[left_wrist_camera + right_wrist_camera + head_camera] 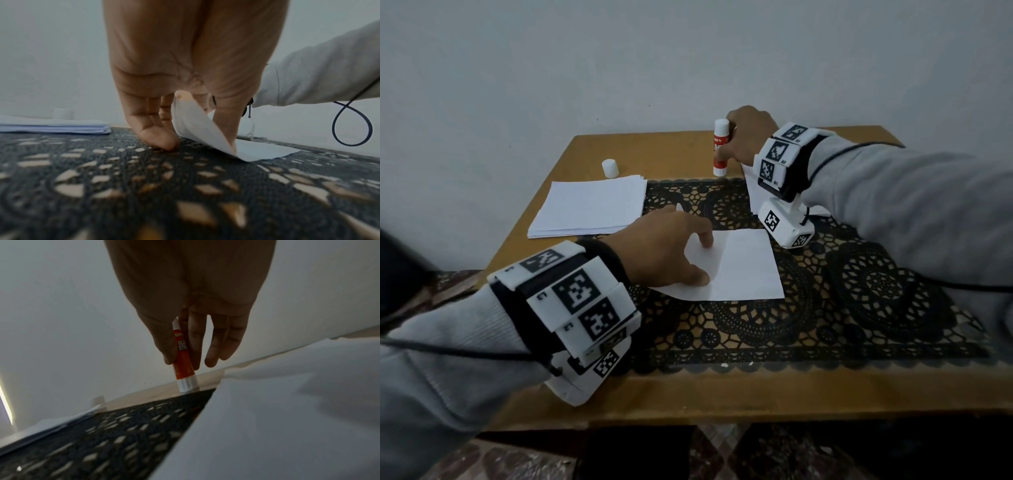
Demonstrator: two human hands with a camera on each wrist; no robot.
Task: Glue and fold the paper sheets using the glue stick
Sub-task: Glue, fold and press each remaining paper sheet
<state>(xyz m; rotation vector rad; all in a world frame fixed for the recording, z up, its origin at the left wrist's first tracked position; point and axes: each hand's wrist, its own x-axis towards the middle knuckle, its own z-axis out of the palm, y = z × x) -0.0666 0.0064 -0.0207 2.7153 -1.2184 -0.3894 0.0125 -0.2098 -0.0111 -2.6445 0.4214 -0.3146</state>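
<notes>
Fingers (195, 344) hide glue stick (183, 360) label.

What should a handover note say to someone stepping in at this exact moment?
Left hand: folding the sheet on the lace mat, its left part lifted between thumb and fingers.
Right hand: gripping the glue stick, upright, base on the table at the back.
Cap off, beside the paper stack.
Done: cannot tell whether glue is applied.
Left: press the fold; continue with the stack.

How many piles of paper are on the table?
2: one stack at the far left by the cap, another pile partly hidden under the right wrist. A single sheet lies in the middle.
</notes>
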